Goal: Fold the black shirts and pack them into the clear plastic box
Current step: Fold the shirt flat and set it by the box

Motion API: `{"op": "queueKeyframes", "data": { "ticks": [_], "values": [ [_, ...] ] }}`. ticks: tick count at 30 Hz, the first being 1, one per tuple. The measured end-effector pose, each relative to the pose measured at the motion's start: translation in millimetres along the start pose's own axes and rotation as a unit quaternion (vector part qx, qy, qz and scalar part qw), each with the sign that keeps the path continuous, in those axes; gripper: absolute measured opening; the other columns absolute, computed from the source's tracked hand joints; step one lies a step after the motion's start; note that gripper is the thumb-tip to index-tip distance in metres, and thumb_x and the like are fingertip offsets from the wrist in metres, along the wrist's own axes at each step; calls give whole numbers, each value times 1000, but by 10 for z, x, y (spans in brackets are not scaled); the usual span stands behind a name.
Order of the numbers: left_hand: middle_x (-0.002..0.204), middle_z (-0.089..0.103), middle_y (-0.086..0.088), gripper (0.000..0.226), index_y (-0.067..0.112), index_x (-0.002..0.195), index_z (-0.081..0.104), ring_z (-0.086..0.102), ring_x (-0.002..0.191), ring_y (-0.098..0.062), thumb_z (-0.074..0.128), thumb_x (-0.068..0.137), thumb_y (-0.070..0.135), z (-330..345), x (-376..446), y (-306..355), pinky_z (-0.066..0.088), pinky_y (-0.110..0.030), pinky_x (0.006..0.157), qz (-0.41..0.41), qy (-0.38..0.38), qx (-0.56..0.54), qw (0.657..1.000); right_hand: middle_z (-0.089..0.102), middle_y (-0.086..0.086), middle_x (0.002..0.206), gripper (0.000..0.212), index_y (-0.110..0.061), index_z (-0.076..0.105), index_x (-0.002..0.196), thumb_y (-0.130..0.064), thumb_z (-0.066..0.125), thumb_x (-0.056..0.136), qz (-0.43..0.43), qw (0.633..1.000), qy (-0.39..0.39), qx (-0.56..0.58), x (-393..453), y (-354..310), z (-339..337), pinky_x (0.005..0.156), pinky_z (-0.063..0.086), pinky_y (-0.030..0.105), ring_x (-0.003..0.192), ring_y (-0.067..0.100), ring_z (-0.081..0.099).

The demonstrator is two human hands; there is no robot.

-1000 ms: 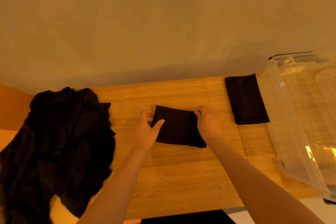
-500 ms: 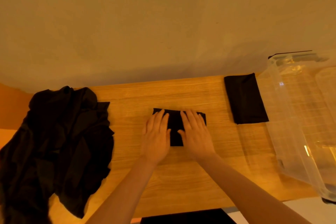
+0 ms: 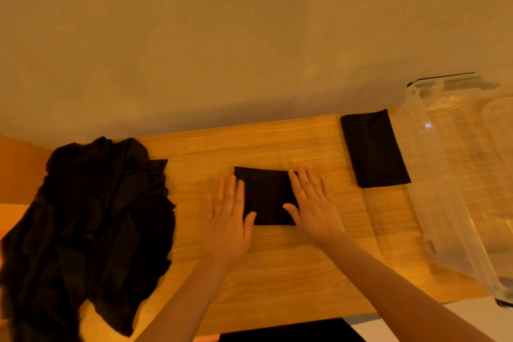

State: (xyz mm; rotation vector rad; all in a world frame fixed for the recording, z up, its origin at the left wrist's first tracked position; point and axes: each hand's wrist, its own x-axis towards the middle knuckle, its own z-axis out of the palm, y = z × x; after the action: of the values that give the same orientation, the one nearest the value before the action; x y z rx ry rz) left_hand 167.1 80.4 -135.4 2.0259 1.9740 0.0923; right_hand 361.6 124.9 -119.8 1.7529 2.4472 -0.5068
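Observation:
A small folded black shirt [image 3: 266, 197] lies flat in the middle of the wooden table [image 3: 277, 264]. My left hand [image 3: 229, 219] rests palm down on its left edge, fingers spread. My right hand [image 3: 312, 208] lies flat over its right edge, fingers apart. A second folded black shirt [image 3: 373, 148] lies to the right, against the clear plastic box [image 3: 455, 175]. The box stands at the table's right end with nothing visible inside. A heap of unfolded black shirts [image 3: 91, 225] covers the table's left end.
A plain wall rises directly behind the table's far edge. The pile of shirts hangs over the left and front edges. A dark object [image 3: 291, 332] shows below the table's front edge. Bare wood lies between my forearms and in front of the box.
My hands went from gripping the shirt's two sides to lying flat on it. They have since slid apart, outward to its left and right edges, uncovering the middle of the cloth.

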Motion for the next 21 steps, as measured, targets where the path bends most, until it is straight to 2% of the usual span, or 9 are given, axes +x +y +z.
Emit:
{"op": "queueKeyframes", "data": {
  "ticks": [2,4,5,7,9,11,13,16,21],
  "values": [
    [154,15,-3,61,15,147,14,-3,144,-21,12,97,49,75,-76,25,-6,-42,114,80,-21,48,995,40,7,145,62,-13,39,139,-50,19,94,-60,998,-22,-23,87,-35,-15,108,35,44,134,22,34],
    [152,24,-3,60,16,146,19,2,144,-21,18,95,50,95,6,9,-4,-43,114,94,-32,69,993,37,6,146,63,-13,37,139,-48,22,89,-67,996,-56,-21,98,-26,-3,101,44,45,135,20,29],
    [152,25,-2,61,17,146,21,5,143,-22,21,93,49,92,76,-11,-3,-45,115,89,-29,75,993,24,5,150,66,-13,25,143,-50,16,88,-57,996,-64,-16,77,-22,11,106,38,45,138,20,18],
    [154,15,-1,59,20,147,18,4,144,-24,20,94,46,19,238,-54,0,-45,117,61,-18,49,997,-7,2,152,73,-15,-4,142,-56,-5,81,-37,997,-64,-17,-22,-24,76,118,10,41,139,17,-9],
    [154,20,-3,53,18,146,23,13,144,-22,30,98,39,-88,347,-86,10,-40,117,-18,-7,-74,997,-16,2,152,81,-16,-16,140,-65,-19,76,-3,997,-77,6,-137,-101,20,112,-8,31,133,12,-21],
    [141,42,-4,44,13,136,45,33,133,-20,46,96,31,-161,336,-112,27,-32,110,-86,32,-194,977,-9,1,155,86,-16,-11,145,-63,-16,73,44,995,-67,57,-165,-150,-72,109,-9,26,132,8,-20],
    [120,52,3,36,13,122,60,43,120,-17,57,90,29,-198,265,-91,36,-28,101,-124,60,-256,957,-4,1,157,75,-16,-5,148,-57,0,85,63,993,-40,91,-117,-134,-137,112,-5,24,138,9,-16],
    [109,50,10,33,16,114,65,48,109,-12,67,83,29,-176,154,-33,42,-29,94,-176,60,-326,927,1,0,158,63,-16,2,149,-42,29,98,67,986,-46,146,41,-71,-174,116,6,25,144,12,-5],
    [107,54,11,31,19,111,64,46,101,-2,70,81,27,-152,108,20,36,-17,86,-205,62,-357,909,5,-4,157,59,-17,11,149,-34,37,99,20,981,-61,182,66,29,-84,118,10,27,139,2,-8]
  ]
}}
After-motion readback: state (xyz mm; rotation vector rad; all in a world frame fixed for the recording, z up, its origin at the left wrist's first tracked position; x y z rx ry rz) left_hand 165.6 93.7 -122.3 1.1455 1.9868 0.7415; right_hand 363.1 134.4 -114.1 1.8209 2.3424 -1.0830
